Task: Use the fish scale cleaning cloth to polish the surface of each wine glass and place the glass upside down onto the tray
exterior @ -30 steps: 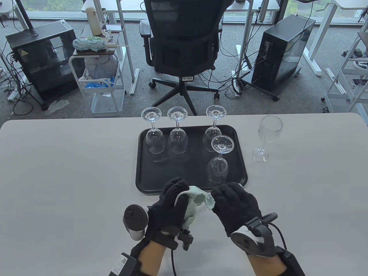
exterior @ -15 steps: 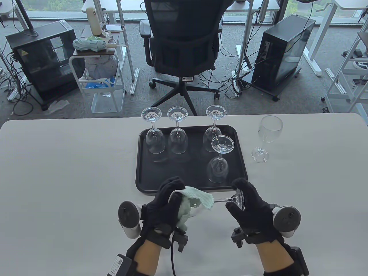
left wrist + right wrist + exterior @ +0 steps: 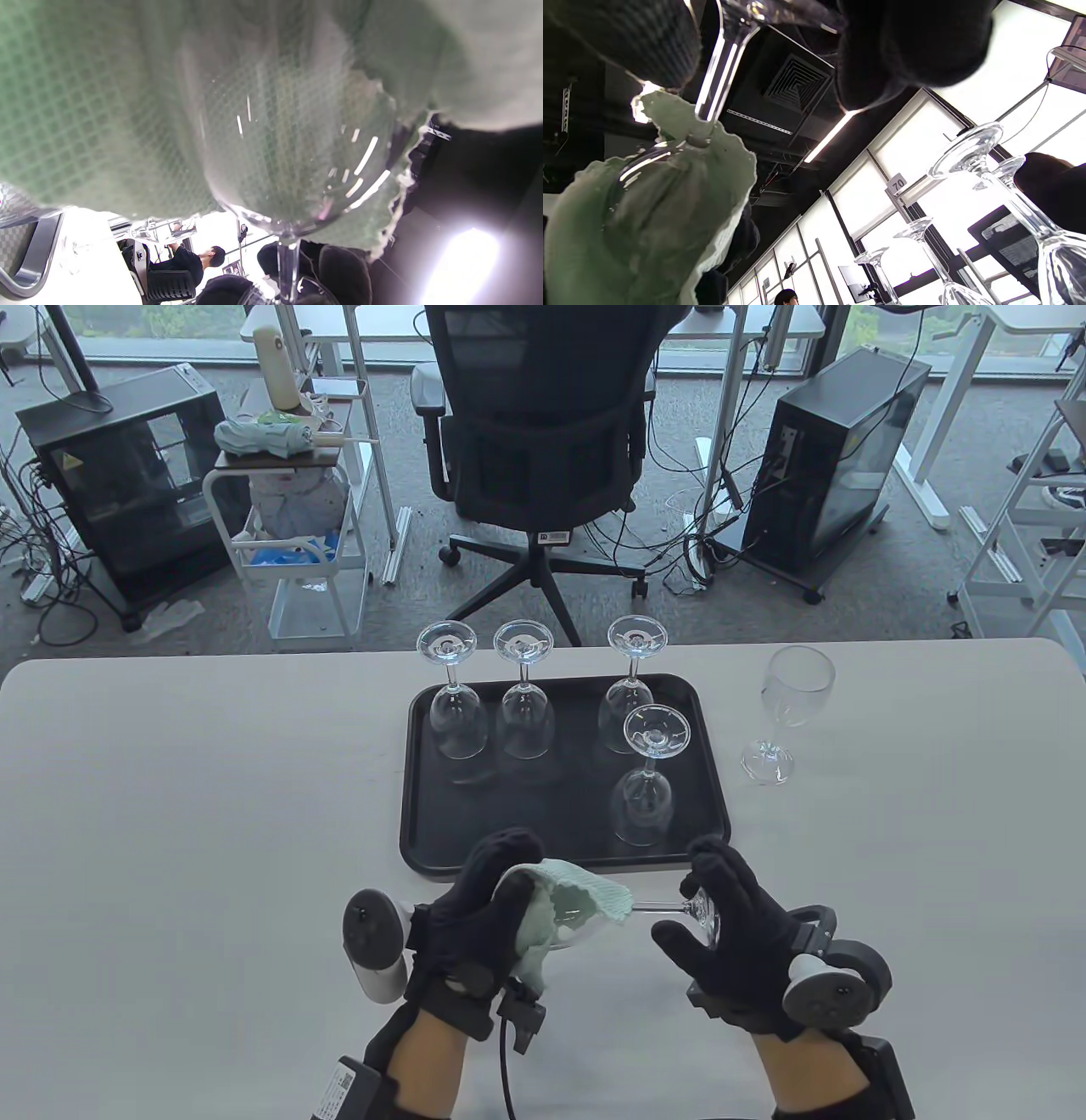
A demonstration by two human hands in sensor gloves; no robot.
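A gloved left hand (image 3: 488,912) wraps a pale green waffle-textured cleaning cloth (image 3: 564,908) around the bowl of a clear stemmed wine glass (image 3: 653,906), held on its side just above the white table (image 3: 170,831) near the front rim of the black rectangular plastic tray (image 3: 416,780). The right hand (image 3: 730,929) curls its fingers about the glass's foot. Polishing appears to be mid-course; next, the glass would need turning upright-down and setting in the tray's free front-left area, clear of the four inverted glasses (image 3: 649,780) already there. One more upright glass (image 3: 785,712) waits to the tray's right. Compared with half a second earlier, the right wrist has rolled, its tracker swinging lower, suggesting the glass is being rotated inside the cloth.
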